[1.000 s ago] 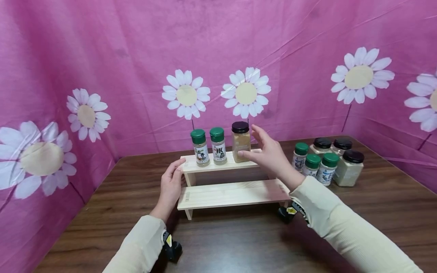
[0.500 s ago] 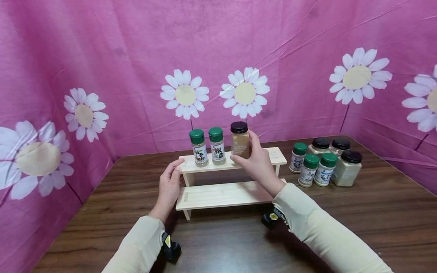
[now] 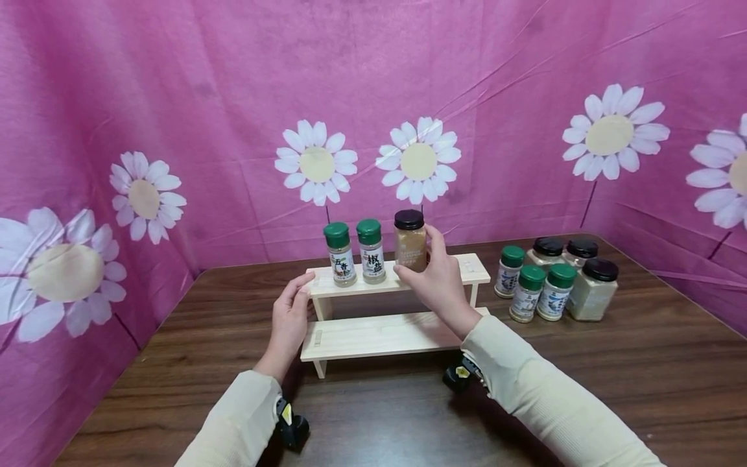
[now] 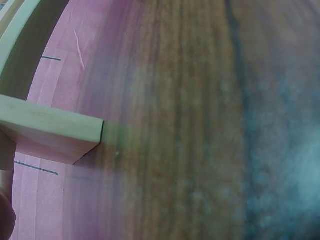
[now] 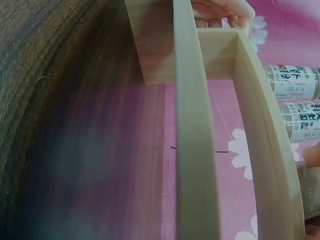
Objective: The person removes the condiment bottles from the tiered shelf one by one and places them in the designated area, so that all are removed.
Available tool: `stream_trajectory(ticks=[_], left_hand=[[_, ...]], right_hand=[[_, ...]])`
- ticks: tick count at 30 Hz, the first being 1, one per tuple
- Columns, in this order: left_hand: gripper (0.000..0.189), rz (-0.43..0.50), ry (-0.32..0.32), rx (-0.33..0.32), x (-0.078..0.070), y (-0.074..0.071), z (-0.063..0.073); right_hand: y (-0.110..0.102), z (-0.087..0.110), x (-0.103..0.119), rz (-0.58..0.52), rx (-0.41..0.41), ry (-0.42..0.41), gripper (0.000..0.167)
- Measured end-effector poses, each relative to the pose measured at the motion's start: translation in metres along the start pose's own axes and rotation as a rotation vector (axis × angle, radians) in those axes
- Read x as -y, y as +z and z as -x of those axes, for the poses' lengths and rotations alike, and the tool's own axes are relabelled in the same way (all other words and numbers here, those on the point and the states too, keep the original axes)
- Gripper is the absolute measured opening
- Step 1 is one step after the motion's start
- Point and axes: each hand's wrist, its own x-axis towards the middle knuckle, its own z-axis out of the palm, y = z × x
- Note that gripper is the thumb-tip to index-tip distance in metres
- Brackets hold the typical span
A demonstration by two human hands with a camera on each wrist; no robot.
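With outstretched right grip [image 3: 439,280], pinching the black-lidded jar [image 3: 410,245] upright; with left grip [image 3: 291,312], holding upper shelf [image 3: 471,267] by left edge.

Pink cloth [image 3: 233,97], dark counter [image 3: 175,370]

Beyond the left hand [image 3: 290,324] and right hand [image 3: 439,277], I see the cloth hung like walls, creased, printed with white daisies [image 3: 417,161]. Two daisies sit straight past the hands; others spread to either side. Below the hands, the counter's wood grain catches pale light [image 3: 379,434] on my side.
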Motion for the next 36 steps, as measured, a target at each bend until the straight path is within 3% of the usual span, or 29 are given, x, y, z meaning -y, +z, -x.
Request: stream_trajectory(ticks=[10, 23, 36], left_hand=[[0.034, 0.023, -0.013, -0.002, 0.0, 0.001, 0.001], [0.033, 0.025, -0.007, 0.0, 0.0, 0.001, 0.001], [0.033, 0.017, 0.01, 0.006, 0.001, 0.0, 0.001]], right_hand=[[0.0, 0.001, -0.001, 0.006, -0.093, -0.056, 0.078], [-0.016, 0.004, 0.017, -0.035, -0.237, -0.135, 0.076], [-0.041, 0.01, 0.015, -0.08, -0.267, -0.15, 0.078]])
